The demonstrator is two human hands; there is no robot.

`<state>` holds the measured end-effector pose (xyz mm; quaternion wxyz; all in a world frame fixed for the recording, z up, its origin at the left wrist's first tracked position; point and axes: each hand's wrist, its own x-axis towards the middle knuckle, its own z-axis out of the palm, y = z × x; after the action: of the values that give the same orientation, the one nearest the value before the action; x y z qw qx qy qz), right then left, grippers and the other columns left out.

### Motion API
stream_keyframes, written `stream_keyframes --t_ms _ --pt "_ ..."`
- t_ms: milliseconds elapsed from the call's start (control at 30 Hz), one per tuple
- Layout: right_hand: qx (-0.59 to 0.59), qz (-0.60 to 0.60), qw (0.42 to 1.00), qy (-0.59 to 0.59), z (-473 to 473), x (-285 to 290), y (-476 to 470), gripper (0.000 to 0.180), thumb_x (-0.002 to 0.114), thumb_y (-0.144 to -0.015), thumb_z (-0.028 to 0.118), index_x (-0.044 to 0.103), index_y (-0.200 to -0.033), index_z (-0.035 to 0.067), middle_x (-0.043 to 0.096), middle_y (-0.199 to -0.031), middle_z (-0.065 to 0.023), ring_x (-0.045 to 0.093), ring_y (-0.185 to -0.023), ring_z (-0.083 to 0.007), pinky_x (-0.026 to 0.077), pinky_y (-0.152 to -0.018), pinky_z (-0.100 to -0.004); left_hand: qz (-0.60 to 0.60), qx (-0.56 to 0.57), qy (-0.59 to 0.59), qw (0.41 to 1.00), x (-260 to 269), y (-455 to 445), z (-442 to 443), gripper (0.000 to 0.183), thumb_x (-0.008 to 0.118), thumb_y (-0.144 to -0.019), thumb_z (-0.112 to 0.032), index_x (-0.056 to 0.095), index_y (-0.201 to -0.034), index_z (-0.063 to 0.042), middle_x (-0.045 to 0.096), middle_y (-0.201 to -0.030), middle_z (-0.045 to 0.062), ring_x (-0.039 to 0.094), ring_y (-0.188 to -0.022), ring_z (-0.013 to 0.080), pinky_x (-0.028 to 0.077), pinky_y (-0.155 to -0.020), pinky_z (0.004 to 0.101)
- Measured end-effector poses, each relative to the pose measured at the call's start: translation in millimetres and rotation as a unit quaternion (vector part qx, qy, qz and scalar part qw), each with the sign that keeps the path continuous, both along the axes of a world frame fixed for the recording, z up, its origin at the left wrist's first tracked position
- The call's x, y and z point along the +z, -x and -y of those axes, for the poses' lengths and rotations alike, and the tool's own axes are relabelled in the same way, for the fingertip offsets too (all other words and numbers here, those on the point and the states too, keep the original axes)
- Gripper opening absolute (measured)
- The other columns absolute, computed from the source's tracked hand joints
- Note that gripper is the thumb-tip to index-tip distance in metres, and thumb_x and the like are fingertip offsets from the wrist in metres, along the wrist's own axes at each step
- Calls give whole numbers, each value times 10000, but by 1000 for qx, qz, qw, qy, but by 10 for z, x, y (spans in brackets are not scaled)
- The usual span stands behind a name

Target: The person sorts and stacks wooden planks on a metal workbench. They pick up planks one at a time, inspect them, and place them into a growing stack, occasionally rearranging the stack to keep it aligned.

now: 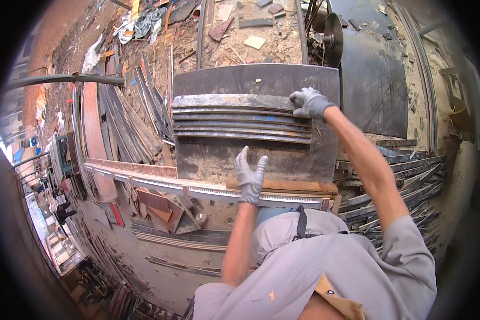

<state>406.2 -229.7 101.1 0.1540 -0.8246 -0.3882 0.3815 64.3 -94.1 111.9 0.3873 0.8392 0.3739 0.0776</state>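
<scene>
A row of several dark wooden strips lies side by side, left to right, on a dark flat board. My right hand, in a grey glove, rests with spread fingers on the right end of the farthest strip. My left hand, gloved alike, hovers palm up on the near side of the strips with thumb and fingers apart, holding nothing. Below it, a measuring tape scale runs along the near rail, and a brown wooden bar lies along the board's near edge.
A circular saw blade stands upright beyond the board's far right corner, beside a second dark panel. Stacked strips lie at the right, loose planks at the left. Wood scraps cover the ground beyond. A metal pole juts in from the left.
</scene>
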Motion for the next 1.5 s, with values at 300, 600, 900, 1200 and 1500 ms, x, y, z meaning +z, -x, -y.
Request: stream_keyframes --t_ms 300,600,900,1200,1500 --pt "-88 -427 898 -59 865 872 648 802 856 -843 600 729 -1327 -27 763 -845 -48 701 -742 -113 572 -681 -291 145 185 539 809 374 -1051 53 881 869 -884 -530 518 -1426 69 661 -1329 221 681 -1254 352 644 -1006 470" --pt "-117 -399 909 -21 1732 1080 1218 636 842 -715 381 707 -1190 -20 726 -970 -81 662 -896 -151 559 -803 -325 130 44 613 778 752 -827 508 471 821 -926 -159 626 -1320 11 716 -1190 128 731 -1087 274 656 -973 442" --pt "-98 -220 970 33 2052 1488 1411 767 814 -707 320 591 -1342 -48 725 -1189 -256 715 -1147 -338 563 -996 -440 123 -134 547 817 1074 -734 504 861 705 -758 49 437 -1573 -27 673 -1241 97 698 -1024 189 619 -857 334" --pt "-406 -233 830 -302 1252 1580 1756 702 717 -787 47 525 -1456 -40 695 -1296 -151 661 -1205 -218 537 -1053 -334 127 -189 457 860 1333 -1189 873 933 614 -755 31 372 -1656 -12 609 -1326 120 620 -1166 229 515 -1054 323" --pt "-466 -268 765 -355 1852 1901 1749 1006 708 -569 -18 551 -1559 72 612 -984 -6 576 -828 -110 520 -745 -258 94 -314 425 844 1875 -1107 553 1057 650 -702 -82 347 -1714 -123 555 -1520 141 573 -1256 247 476 -1116 336"
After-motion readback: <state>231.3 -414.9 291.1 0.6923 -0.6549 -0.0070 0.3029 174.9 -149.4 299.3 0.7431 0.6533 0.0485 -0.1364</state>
